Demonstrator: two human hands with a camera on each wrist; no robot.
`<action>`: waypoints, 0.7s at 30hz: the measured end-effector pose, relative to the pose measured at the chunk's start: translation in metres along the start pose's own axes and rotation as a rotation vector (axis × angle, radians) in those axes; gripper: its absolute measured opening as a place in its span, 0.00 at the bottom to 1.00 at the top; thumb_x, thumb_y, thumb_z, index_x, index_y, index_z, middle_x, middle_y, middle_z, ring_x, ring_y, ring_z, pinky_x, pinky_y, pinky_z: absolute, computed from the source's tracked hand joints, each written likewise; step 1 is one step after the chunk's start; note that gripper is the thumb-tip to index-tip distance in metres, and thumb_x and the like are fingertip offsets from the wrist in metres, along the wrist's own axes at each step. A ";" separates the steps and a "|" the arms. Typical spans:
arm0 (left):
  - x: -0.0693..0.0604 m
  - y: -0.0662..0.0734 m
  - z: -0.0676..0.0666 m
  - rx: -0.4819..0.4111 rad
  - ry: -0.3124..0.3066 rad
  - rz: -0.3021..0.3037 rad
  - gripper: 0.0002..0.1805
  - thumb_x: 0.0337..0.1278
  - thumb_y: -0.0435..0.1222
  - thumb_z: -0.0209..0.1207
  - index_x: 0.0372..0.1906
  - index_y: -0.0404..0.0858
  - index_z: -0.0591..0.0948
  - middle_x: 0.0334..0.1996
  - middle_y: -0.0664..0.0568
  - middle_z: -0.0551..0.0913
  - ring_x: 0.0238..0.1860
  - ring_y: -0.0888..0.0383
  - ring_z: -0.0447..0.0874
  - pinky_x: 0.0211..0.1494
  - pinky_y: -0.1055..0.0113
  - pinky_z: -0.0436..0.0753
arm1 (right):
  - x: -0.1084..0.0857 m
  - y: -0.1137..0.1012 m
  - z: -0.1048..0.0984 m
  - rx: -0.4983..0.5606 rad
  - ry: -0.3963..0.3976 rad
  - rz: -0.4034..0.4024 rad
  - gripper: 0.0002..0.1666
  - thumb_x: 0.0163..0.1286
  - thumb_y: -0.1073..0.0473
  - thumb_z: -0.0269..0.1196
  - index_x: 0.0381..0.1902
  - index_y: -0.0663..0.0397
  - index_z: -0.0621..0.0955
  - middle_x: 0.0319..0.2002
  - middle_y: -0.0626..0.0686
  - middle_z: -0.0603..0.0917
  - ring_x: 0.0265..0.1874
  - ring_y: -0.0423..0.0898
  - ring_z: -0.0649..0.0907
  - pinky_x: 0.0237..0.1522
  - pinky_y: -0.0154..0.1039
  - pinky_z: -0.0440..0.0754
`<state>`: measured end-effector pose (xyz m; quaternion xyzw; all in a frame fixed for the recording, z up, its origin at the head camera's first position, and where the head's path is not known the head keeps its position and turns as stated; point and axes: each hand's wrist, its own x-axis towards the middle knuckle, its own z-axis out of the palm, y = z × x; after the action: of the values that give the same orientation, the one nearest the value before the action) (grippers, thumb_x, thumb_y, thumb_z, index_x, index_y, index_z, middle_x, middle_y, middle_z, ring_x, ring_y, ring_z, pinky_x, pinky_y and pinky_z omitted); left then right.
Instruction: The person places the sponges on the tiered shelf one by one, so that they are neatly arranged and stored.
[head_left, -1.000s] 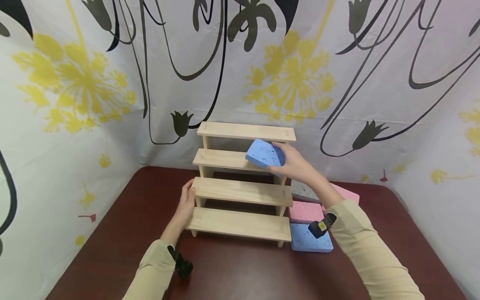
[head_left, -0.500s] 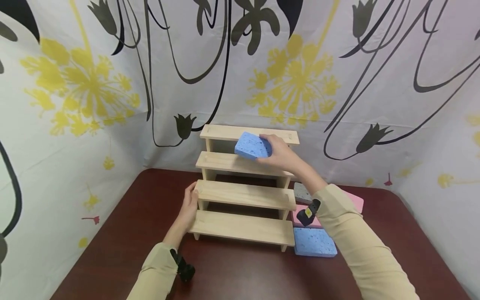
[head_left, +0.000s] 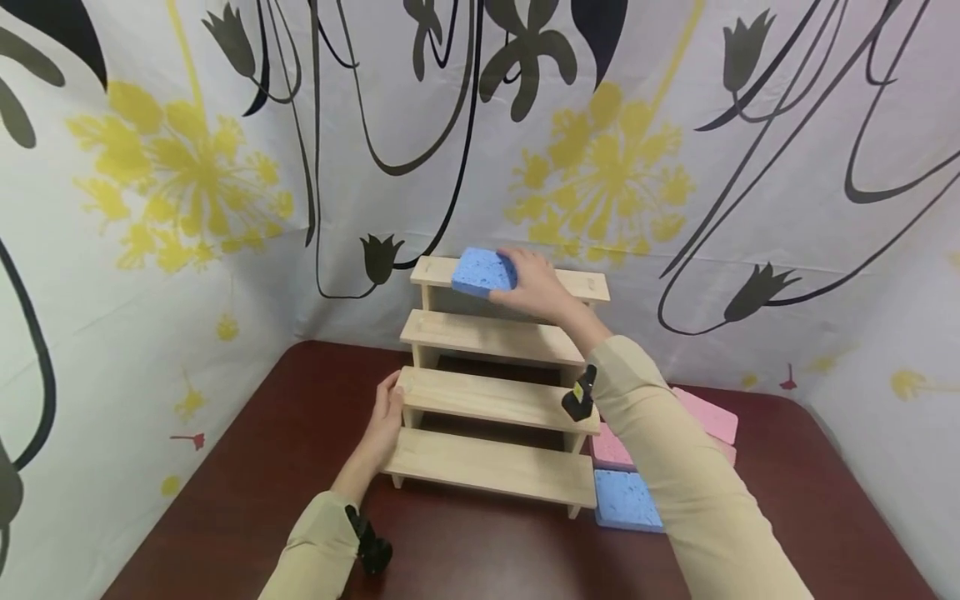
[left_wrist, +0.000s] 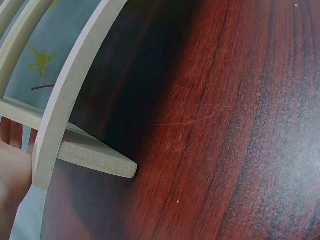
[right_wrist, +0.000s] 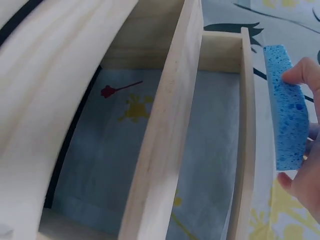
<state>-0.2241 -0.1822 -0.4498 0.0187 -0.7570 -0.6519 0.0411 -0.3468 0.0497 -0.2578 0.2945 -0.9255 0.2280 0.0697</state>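
Observation:
A pale wooden four-step display stand (head_left: 498,398) stands on the table. My left hand (head_left: 381,427) grips the left end of its second step from the bottom; in the left wrist view, fingers (left_wrist: 15,132) show behind the wood. My right hand (head_left: 536,287) pinches a blue sponge (head_left: 478,272) by its right side at the left half of the top step. In the right wrist view, the sponge (right_wrist: 287,110) appears apart from the top step's edge (right_wrist: 247,125), thumb and fingers on opposite sides. No sponge is visible on the steps.
Right of the stand lie another blue sponge (head_left: 628,500) and pink sponges (head_left: 708,414), partly covered by the right sleeve (head_left: 675,450). A patterned cloth (head_left: 615,192) hangs close behind the dark red-brown table (head_left: 480,554).
My right hand has carried the blue sponge up and left, from near the second-highest step to the top one. The right forearm now hides the grey sponge. My left hand stays on the stand.

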 end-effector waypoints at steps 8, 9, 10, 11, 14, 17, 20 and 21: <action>0.003 -0.004 0.000 0.005 0.003 0.006 0.27 0.71 0.50 0.31 0.70 0.47 0.48 0.70 0.44 0.51 0.72 0.48 0.45 0.72 0.46 0.49 | 0.031 -0.001 0.008 -0.012 0.004 -0.007 0.44 0.55 0.47 0.60 0.67 0.57 0.61 0.66 0.60 0.64 0.63 0.59 0.61 0.65 0.57 0.52; 0.003 -0.004 0.000 0.004 0.005 0.003 0.27 0.71 0.51 0.31 0.69 0.48 0.49 0.70 0.45 0.51 0.72 0.48 0.45 0.72 0.47 0.49 | 0.034 -0.001 0.009 -0.021 -0.007 -0.012 0.44 0.56 0.47 0.59 0.67 0.57 0.60 0.66 0.60 0.64 0.63 0.59 0.61 0.65 0.57 0.52; 0.003 -0.005 0.000 0.002 0.008 0.001 0.27 0.71 0.51 0.31 0.69 0.48 0.49 0.70 0.45 0.52 0.72 0.48 0.45 0.72 0.47 0.49 | 0.037 0.000 0.009 -0.031 -0.018 -0.015 0.43 0.56 0.47 0.59 0.68 0.56 0.60 0.66 0.60 0.64 0.63 0.59 0.61 0.66 0.57 0.52; 0.003 -0.005 0.000 -0.002 0.011 0.006 0.27 0.71 0.50 0.31 0.69 0.48 0.49 0.70 0.45 0.52 0.72 0.48 0.45 0.72 0.47 0.50 | 0.039 0.000 0.010 -0.039 -0.031 -0.018 0.43 0.57 0.48 0.58 0.68 0.56 0.60 0.66 0.60 0.63 0.64 0.59 0.60 0.66 0.57 0.51; 0.003 -0.005 0.002 -0.009 0.010 0.009 0.27 0.70 0.51 0.32 0.69 0.47 0.49 0.70 0.44 0.52 0.72 0.48 0.46 0.72 0.47 0.49 | 0.045 0.002 0.011 -0.055 -0.058 -0.018 0.43 0.57 0.49 0.58 0.68 0.55 0.59 0.67 0.60 0.63 0.65 0.59 0.59 0.67 0.58 0.50; 0.003 -0.006 0.002 -0.019 0.006 0.018 0.27 0.71 0.51 0.32 0.69 0.46 0.49 0.70 0.44 0.52 0.72 0.48 0.46 0.72 0.47 0.50 | 0.050 0.005 0.014 -0.038 -0.079 -0.010 0.42 0.58 0.49 0.57 0.69 0.56 0.59 0.68 0.59 0.61 0.66 0.59 0.58 0.68 0.58 0.49; 0.003 -0.005 0.001 -0.018 0.004 0.022 0.27 0.71 0.50 0.31 0.69 0.46 0.48 0.70 0.44 0.52 0.72 0.48 0.46 0.73 0.48 0.50 | 0.054 0.008 0.017 0.030 -0.107 0.023 0.41 0.58 0.50 0.56 0.69 0.55 0.59 0.68 0.57 0.61 0.66 0.58 0.58 0.69 0.56 0.50; 0.003 -0.004 0.001 -0.015 0.003 0.023 0.27 0.71 0.50 0.31 0.69 0.46 0.48 0.70 0.44 0.52 0.72 0.49 0.46 0.73 0.49 0.50 | 0.056 0.009 0.017 0.053 -0.118 0.028 0.41 0.59 0.50 0.56 0.69 0.55 0.59 0.68 0.57 0.61 0.66 0.58 0.58 0.69 0.55 0.50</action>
<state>-0.2272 -0.1822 -0.4538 0.0107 -0.7520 -0.6571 0.0501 -0.3973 0.0197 -0.2618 0.2960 -0.9257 0.2355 0.0039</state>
